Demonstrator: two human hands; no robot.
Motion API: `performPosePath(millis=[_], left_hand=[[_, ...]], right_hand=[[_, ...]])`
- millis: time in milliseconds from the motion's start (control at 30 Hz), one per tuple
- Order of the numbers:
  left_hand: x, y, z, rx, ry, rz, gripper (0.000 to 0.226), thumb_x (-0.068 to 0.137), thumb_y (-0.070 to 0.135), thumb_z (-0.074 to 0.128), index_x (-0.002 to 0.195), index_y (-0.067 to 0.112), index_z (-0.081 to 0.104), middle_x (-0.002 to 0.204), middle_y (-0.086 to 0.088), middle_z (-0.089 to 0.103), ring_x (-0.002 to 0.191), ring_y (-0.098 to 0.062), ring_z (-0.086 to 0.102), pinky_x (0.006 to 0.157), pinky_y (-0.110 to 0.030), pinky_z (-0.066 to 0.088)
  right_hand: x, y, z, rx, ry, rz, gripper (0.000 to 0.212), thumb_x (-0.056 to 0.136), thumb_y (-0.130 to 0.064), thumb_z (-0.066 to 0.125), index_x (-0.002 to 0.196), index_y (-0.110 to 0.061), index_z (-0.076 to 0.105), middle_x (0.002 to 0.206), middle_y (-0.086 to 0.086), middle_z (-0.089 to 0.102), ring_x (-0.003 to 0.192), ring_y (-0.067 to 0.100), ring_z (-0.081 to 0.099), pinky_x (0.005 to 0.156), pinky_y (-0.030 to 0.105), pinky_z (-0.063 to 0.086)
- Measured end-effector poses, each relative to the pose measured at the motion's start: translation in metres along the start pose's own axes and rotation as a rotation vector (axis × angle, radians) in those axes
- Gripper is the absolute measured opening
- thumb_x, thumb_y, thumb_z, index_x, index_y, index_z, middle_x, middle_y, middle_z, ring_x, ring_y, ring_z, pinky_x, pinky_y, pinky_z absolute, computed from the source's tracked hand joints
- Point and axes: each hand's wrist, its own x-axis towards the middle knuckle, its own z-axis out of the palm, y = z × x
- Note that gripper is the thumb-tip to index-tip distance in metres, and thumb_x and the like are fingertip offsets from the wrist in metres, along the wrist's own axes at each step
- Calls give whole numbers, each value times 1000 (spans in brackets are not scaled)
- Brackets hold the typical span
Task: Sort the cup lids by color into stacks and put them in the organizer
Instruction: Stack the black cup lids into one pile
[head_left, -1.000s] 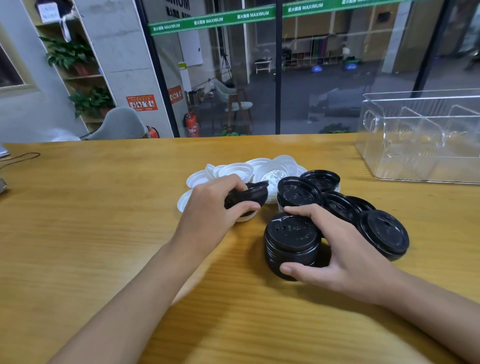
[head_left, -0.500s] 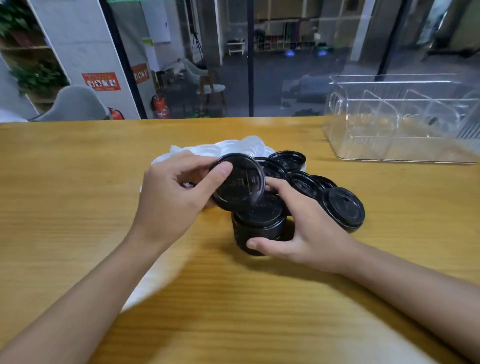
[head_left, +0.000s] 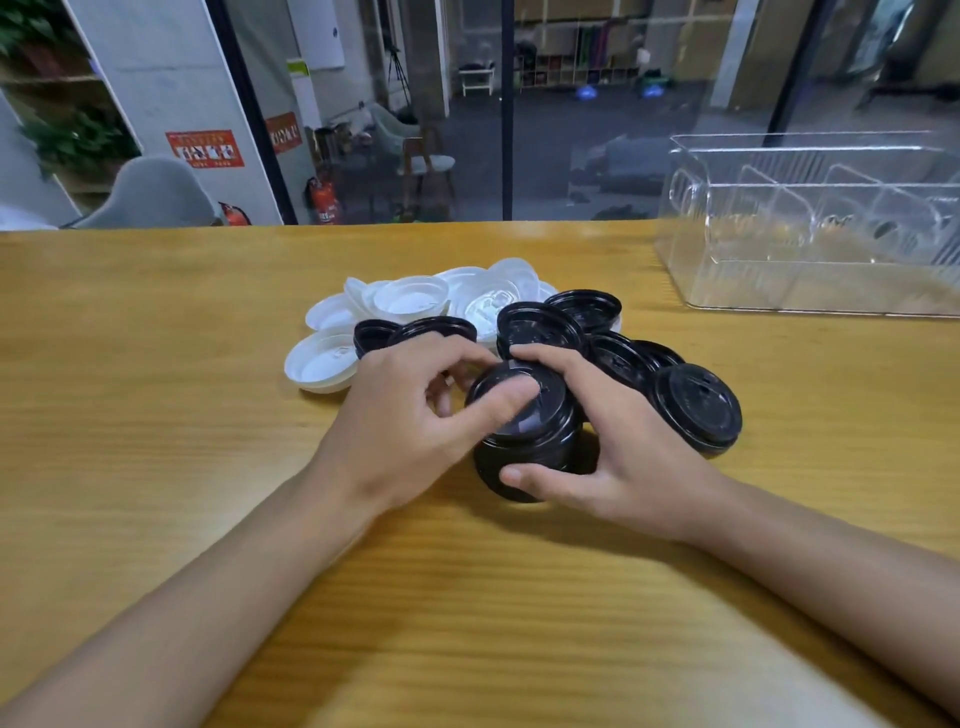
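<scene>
A stack of black cup lids (head_left: 524, 452) stands on the wooden table (head_left: 156, 415). My right hand (head_left: 618, 441) curls round its right side, thumb at the front, fingers at the back. My left hand (head_left: 410, 421) holds the top black lid on the stack, thumb pressing on its top and fingers at its far edge. Loose black lids (head_left: 696, 405) lie right of and behind the stack. White lids (head_left: 410, 299) are heaped behind my left hand, with one white lid (head_left: 322, 364) at the left.
A clear plastic organizer (head_left: 810, 228) with dividers sits at the table's far right, apart from the lids. Two more black lids (head_left: 410, 332) lie just behind my left hand. A glass wall runs behind the table.
My left hand picked a black lid from the pile, carried it tilted to the stack, and now has it flat on top. My right hand stayed on the stack.
</scene>
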Motion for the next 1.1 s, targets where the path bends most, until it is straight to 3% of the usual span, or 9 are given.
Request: performPosePath(millis=[100,233,400,567,733,900,1000,1100], left_hand=[[-3,3,3,57,-35,44,52,70,68,79,109,35,75,92,15,61,78,-13,56,70,-12,42],[-2,3,0,17,-79,35,65,74,58,76,133,32,69,110,15,67,89,-15,59,76,-11,41],[0,1,-18,-40,-236,50,78,82,32,71,155,38,43,138,24,65,121,-20,61,96,-32,50],[-3,1,-15,-142,-260,16,76,84,15,69,154,32,46,141,13,66,136,-8,58,108,-30,51],[-4,5,0,-215,-108,-40,66,77,44,85,138,31,63,120,10,70,122,-8,67,102,-26,56],[2,2,-5,-373,-117,-131,60,76,38,84,132,27,66,116,1,73,120,-13,70,104,-30,56],[8,-1,-13,-518,-104,-185,49,83,22,75,131,14,66,119,-8,77,115,-12,72,93,-22,55],[9,-4,-14,-555,-132,-186,47,86,13,68,133,11,64,126,-10,75,120,-15,70,96,-21,54]], right_hand=[[0,0,0,14,-2,3,88,83,-41,87,155,-22,41,146,-17,56,137,5,54,111,21,43],[-1,-1,-2,50,-16,33,101,82,-41,88,162,-29,26,150,-20,54,140,1,52,114,25,43],[-2,-1,-2,55,-33,48,106,82,-40,88,164,-32,20,151,-21,54,139,-2,53,116,30,44],[-1,-1,-2,61,-5,13,90,82,-36,88,154,-32,34,144,-24,57,134,0,58,110,23,46],[-1,2,-2,64,4,40,88,82,-42,88,153,-29,37,138,-18,62,127,6,63,105,30,51],[-1,0,-2,93,-2,54,94,80,-41,89,155,-32,33,137,-19,63,127,3,63,107,26,50],[-3,0,-3,96,-11,56,101,78,-44,87,159,-34,28,133,-25,61,128,-1,60,105,14,44],[-3,-1,-4,95,-11,59,101,77,-47,85,160,-35,28,134,-25,60,129,-5,57,104,9,40]])
